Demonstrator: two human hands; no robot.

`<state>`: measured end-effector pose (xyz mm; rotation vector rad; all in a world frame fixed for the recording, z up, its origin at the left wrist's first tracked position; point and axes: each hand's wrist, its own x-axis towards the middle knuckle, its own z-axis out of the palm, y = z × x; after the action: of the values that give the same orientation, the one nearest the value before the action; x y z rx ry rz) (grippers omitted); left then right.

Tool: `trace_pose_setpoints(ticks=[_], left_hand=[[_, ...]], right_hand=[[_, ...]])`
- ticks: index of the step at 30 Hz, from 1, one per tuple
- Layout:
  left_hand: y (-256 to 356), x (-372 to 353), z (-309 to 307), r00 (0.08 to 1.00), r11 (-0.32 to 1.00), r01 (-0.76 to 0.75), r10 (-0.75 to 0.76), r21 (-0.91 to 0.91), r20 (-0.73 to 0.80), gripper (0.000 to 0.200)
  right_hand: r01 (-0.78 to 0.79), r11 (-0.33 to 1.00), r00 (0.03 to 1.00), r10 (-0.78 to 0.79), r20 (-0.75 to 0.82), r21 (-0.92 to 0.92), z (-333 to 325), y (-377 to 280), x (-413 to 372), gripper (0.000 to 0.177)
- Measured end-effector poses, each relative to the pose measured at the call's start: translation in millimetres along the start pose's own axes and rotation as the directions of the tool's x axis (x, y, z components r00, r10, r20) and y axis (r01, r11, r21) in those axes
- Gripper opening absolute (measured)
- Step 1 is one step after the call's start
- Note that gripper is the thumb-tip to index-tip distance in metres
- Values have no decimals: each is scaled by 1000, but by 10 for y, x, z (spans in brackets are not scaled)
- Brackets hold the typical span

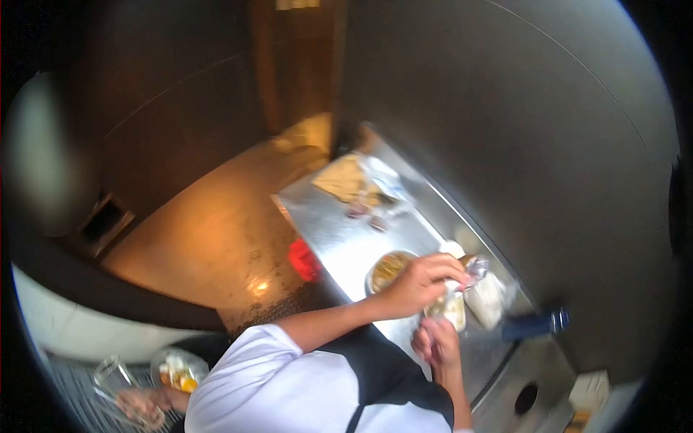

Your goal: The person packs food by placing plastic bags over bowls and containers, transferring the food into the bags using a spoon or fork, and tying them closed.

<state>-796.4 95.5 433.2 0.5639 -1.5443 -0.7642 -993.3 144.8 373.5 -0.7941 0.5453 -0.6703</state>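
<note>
My left hand reaches across the steel counter, its fingers pinched on a clear plastic bag. Just below it my right hand is closed, and whatever it holds is blurred. Between and behind the two hands sits a pale container with light contents, partly covered. A bowl of yellowish food stands beside my left wrist, its near side hidden by the hand. Close to my left fingertips rests a white filled bag.
The steel counter also carries a tan folded item and plastic packets. A red object is by its left edge. A dark blue cylinder lies right. At lower left, another person's hand is near a bowl of food.
</note>
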Motion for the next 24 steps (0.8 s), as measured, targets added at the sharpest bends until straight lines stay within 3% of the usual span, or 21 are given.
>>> trace_pose_setpoints(ticks=[1,2,3,4,5,6,8,9,12,13,16,20,22,23,24], left_hand=[[20,-37,106,990,984,141,-140,-113,12,39],[1,-61,178,954,890,298,-272,-344,123,39],[-49,-72,228,945,835,318,-242,-450,218,23],[-37,-72,315,933,792,354,-263,-498,245,32],[-62,-88,347,922,839,365,-266,-404,281,27],[-96,-100,343,912,882,361,-267,-303,310,22],[-168,-65,355,964,991,131,-123,-19,238,15],[-187,-41,336,982,973,15,-57,231,179,12],[-245,-97,411,975,919,198,-219,341,24,14],[-358,-133,449,978,923,203,-210,328,-14,16],[-543,-172,589,939,939,332,-321,83,-124,18],[-797,-268,660,815,814,527,-565,-243,-127,17],[-889,-291,595,723,700,650,-690,-295,-44,18],[-910,-304,586,690,675,661,-718,-327,-89,19],[-924,-317,588,654,650,668,-745,-361,-132,20]], right_hand=[[34,999,999,-33,31,-24,-169,31,124,28],[94,996,994,-93,58,-10,-400,89,260,35],[447,796,877,-480,25,-408,-259,-118,411,37],[474,744,859,-508,61,-471,-466,-194,479,37],[499,686,839,-535,98,-530,-671,-268,542,38],[303,915,951,-275,138,-267,-1115,-221,570,38],[117,866,981,-176,-78,-485,-922,-641,467,26],[24,837,976,-137,-167,-546,-761,-864,374,19],[236,342,862,-506,33,-909,-446,-1079,208,20],[232,92,821,-553,144,-968,-379,-1104,172,23],[148,-147,767,-607,208,-978,-218,-1069,126,24],[242,-112,712,-654,255,-964,-367,-991,191,22],[221,-147,555,-794,248,-964,-302,-977,253,19],[208,-159,468,-850,241,-965,-246,-958,279,18],[178,-166,503,-832,235,-970,-185,-925,264,18]])
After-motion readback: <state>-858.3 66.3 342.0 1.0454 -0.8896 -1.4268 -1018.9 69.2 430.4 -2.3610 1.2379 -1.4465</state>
